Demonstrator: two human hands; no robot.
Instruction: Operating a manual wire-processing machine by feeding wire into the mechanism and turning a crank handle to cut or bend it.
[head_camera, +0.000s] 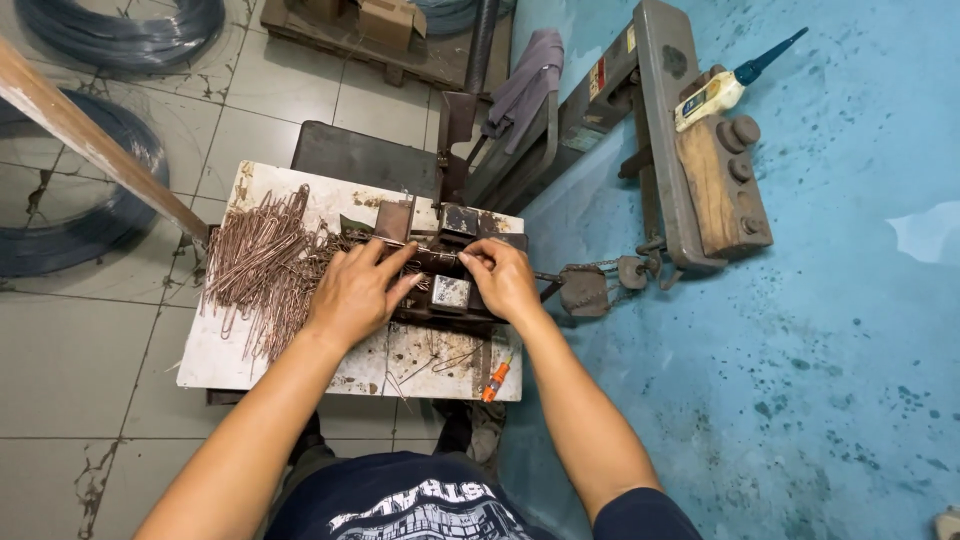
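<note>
- Left hand (352, 292): palm down on the rusty metal jig (440, 262) at the middle of the table (215, 362); fingers spread and extended rightward, touching a thin wire piece (425, 249) laid across the jig. Whether the fingers pinch the wire cannot be told.
- Right hand (503, 277): curled over the right end of the jig, fingertips together at the same wire piece; the grip itself is hidden by the knuckles.
- Bent wire pieces (265, 262): a loose copper-coloured heap on the left half of the table, just beside the left hand, some strands reaching under its wrist.
- Table: small, white-topped, stained and rusted; a few stray wires and a small orange tool (495, 381) lie near its front edge, between the two forearms.
- Wooden handle (95, 145): runs diagonally from the upper left toward the table, crossing in front of the floor coils.
- Wire coils (75, 200): dark rings on the tiled floor, upper left, well apart from the hands.
- Grey machine frame (665, 140): right of the table on the blue floor; carries a wooden block (722, 190) with round knobs and a cream bottle with a dark blue nozzle (735, 80) bearing a small dark label.
- Chain and metal links (600, 282): hang between jig and frame.
- Grey cloth (525, 85): draped over a bar behind the jig.
- Cardboard box (390, 20): brown, at the top edge.
</note>
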